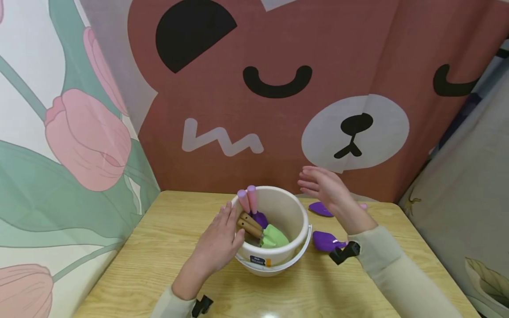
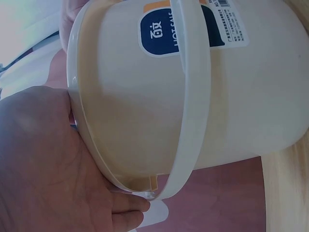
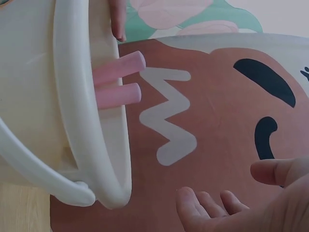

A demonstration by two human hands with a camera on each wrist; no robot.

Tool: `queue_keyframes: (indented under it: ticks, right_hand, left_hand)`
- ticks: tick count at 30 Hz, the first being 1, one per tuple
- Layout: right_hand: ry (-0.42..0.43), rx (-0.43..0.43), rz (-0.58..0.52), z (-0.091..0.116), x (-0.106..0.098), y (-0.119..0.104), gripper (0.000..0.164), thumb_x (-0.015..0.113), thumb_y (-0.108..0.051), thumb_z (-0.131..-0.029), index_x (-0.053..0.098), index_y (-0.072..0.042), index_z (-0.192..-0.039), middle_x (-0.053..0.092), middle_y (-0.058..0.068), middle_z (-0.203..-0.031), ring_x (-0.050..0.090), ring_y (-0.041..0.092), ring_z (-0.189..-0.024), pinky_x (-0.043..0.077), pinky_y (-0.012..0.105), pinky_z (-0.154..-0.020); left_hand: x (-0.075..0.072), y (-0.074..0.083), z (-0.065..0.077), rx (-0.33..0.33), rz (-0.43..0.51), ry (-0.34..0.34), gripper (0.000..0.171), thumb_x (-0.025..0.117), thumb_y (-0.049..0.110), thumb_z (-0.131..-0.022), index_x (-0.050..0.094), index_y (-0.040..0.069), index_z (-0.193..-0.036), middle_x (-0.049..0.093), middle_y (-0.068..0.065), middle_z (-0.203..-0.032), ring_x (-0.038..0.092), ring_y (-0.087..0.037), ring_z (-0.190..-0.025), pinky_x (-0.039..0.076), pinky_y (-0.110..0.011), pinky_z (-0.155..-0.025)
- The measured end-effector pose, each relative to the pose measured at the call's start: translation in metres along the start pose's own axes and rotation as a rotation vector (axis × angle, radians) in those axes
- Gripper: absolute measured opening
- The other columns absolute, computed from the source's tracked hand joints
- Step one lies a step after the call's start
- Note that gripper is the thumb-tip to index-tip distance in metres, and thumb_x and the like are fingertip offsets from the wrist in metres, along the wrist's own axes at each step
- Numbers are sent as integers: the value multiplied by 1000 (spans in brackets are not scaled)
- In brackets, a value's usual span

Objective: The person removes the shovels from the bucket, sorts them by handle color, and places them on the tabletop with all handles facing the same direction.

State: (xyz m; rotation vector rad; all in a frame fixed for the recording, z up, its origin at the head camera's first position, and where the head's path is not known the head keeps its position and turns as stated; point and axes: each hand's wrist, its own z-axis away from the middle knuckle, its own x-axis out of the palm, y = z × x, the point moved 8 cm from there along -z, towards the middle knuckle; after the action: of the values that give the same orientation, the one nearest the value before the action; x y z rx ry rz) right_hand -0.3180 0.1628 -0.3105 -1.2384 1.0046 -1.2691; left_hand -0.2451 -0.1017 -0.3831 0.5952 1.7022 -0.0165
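From where I stand, the left hand (image 1: 216, 240) rests along the near-left rim of the white plastic bucket (image 1: 287, 216), fingers straight, laid on it rather than clamped. The bucket stands upright on the pale wood-grain table (image 1: 167, 247); inside are 2 pink cylindrical handles (image 1: 243, 202), 2 brown wooden handles (image 1: 249, 226) and a light-green tool head (image 1: 274, 237). Right of the bucket, the right hand (image 1: 328, 187) hangs raised, thumb and fingers apart, holding nothing. Near that arm lie a purple scoop (image 1: 325, 241) and a purple pointed blade (image 1: 320, 209). I'd judge the tools are being gathered, partway done; next calls for lowering the right hand to pinch 1, left steadying the bucket.
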Motion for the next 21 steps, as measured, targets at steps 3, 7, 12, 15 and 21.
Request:
queue_keyframes:
  ticks: [3,7,12,15,21]
  right_hand:
    - [-14,0,28,-3,5,-2,59,51,-23,-106,31,-1,-157,37,21,-158,47,36,-139,40,44,-116]
    - [-41,-5,82,-7,15,-5,57,52,-23,-106,33,-2,-155,39,20,-158,44,37,-142,40,46,-116]
    - [-77,-13,158,-13,27,-6,56,53,-23,-105,36,-1,-154,41,20,-156,45,38,-141,39,48,-116]
    - [-96,-17,189,-15,34,-7,56,53,-23,-105,36,-1,-154,42,21,-155,45,38,-141,39,49,-116]
    - [-106,1,204,-20,43,-5,54,53,-23,-105,38,-1,-152,44,20,-153,45,40,-140,39,49,-116]
  left_hand:
    - [0,0,0,4,-2,7,70,36,44,-106,22,2,-161,16,-20,-167,17,-35,-154,20,-45,-125]
    - [-1,0,-1,10,-3,12,70,36,43,-106,22,2,-161,16,-20,-167,18,-35,-154,20,-45,-125]
    - [-1,-1,-2,12,0,13,70,37,42,-106,21,2,-161,16,-20,-167,18,-36,-153,21,-46,-125]
    - [-1,-1,-2,16,-3,15,69,38,41,-106,22,1,-160,17,-21,-167,18,-36,-153,21,-46,-125]
    - [-1,-2,-2,15,2,7,69,41,38,-106,22,0,-160,17,-21,-167,17,-36,-154,20,-46,-125]
